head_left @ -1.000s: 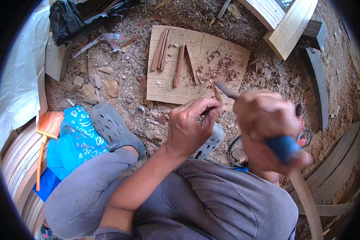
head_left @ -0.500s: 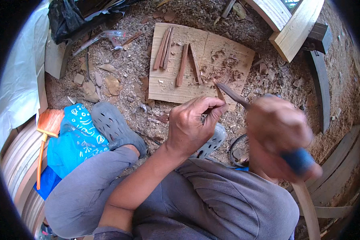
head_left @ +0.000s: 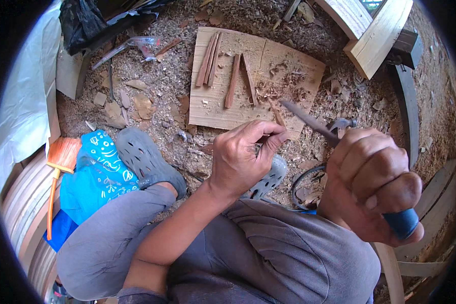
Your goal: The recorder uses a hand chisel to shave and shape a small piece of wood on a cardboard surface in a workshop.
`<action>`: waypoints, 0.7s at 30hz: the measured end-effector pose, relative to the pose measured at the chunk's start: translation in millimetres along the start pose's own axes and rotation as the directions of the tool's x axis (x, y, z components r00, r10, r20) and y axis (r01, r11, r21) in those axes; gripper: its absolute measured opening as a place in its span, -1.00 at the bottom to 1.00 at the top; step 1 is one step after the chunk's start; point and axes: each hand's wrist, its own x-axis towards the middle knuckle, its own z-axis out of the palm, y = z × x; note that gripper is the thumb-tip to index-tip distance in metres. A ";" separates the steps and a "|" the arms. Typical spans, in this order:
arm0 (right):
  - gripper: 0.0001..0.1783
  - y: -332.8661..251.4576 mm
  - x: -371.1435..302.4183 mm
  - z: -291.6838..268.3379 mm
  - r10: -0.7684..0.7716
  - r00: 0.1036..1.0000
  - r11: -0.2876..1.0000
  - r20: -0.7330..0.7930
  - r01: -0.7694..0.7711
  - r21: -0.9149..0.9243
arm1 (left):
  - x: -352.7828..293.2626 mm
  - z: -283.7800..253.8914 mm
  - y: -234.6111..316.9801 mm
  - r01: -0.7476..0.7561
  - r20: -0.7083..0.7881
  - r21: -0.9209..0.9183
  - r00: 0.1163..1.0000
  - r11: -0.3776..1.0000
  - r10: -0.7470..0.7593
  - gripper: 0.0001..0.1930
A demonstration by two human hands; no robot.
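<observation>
My left hand (head_left: 243,157) is closed in a pinch on a thin wooden strip (head_left: 275,111), whose far end points toward a pale wooden board (head_left: 215,111). A fist is what my right hand (head_left: 372,172) makes around a knife; its dark blade (head_left: 309,120) juts up and left, apart from the strip's tip. A blue band (head_left: 403,223) shows at the lower end of that fist, and the fingers hide most of the handle. On the board lie several slim reddish-brown wood strips (head_left: 232,83) and curled shavings (head_left: 296,91).
Sawdust and dry leaves (head_left: 144,107) cover the ground. An orange-bristled brush (head_left: 62,157) rests by a blue cloth (head_left: 104,162) at left. Light timber pieces (head_left: 380,38) stand at the upper right. Beyond my right fist lies a dark metal piece (head_left: 342,123), partly hidden.
My right hand has drawn back to the right and slightly down with the knife, so the blade has left the strip's tip. My left hand stays nearly still.
</observation>
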 end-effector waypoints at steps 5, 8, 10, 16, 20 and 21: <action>-0.20 41.4 -15.6 -0.6 0.012 0.998 1.000 0.055 -0.011 -0.024 | -5.4 -4.6 -2.3 0.017 0.016 -0.008 1.000 1.000 -0.017 -0.84; -0.25 18.7 -11.5 -5.2 -0.067 0.995 0.997 -0.079 0.065 -0.029 | -4.3 -5.5 0.9 0.049 0.058 0.012 0.997 0.999 -0.050 -0.87; -0.27 6.2 -9.7 -10.3 -0.064 0.993 0.998 -0.102 0.061 -0.034 | -5.7 -7.7 -4.7 0.012 0.018 0.021 1.000 1.000 -0.012 -0.86; -0.32 -9.2 -18.8 -36.7 -0.003 0.981 0.998 -0.195 -0.008 -0.055 | -5.5 -13.0 -11.5 -0.061 0.070 0.069 0.996 0.996 0.056 -0.86; -0.33 -14.8 -20.9 -30.0 0.023 0.974 0.999 -0.225 -0.032 -0.036 | -9.1 -14.9 -12.9 -0.038 0.046 0.076 0.998 0.996 0.035 -0.86; -0.33 -16.5 -20.3 -28.6 0.020 0.974 0.999 -0.224 -0.029 -0.040 | -9.4 -13.6 -11.7 0.006 0.031 0.058 0.999 0.998 -0.008 -0.86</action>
